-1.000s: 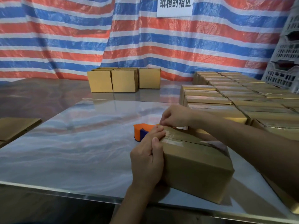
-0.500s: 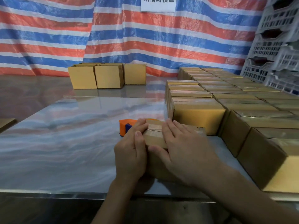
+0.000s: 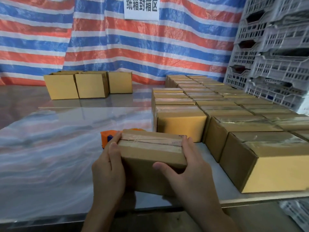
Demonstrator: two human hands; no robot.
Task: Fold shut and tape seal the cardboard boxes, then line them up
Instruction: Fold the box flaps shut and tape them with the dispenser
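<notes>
A taped cardboard box [image 3: 151,153] sits in front of me near the table's front edge, clear tape running along its top seam. My left hand [image 3: 109,168] holds its left end, fingers wrapped over the top corner. My right hand [image 3: 189,171] grips its right end, thumb across the near face. An orange and blue tape dispenser [image 3: 107,138] lies just behind the box's left corner, mostly hidden. Several sealed boxes [image 3: 222,114] stand in rows on the right.
Three open boxes [image 3: 88,84] stand at the back left of the shiny table [image 3: 50,148]. White plastic crates [image 3: 274,52] are stacked at the far right. A striped tarp with a white sign [image 3: 141,7] hangs behind.
My right hand slid from the box's top, where it pressed the tape, to its right end. The box now lies square to me between both hands. My view shifted right.
</notes>
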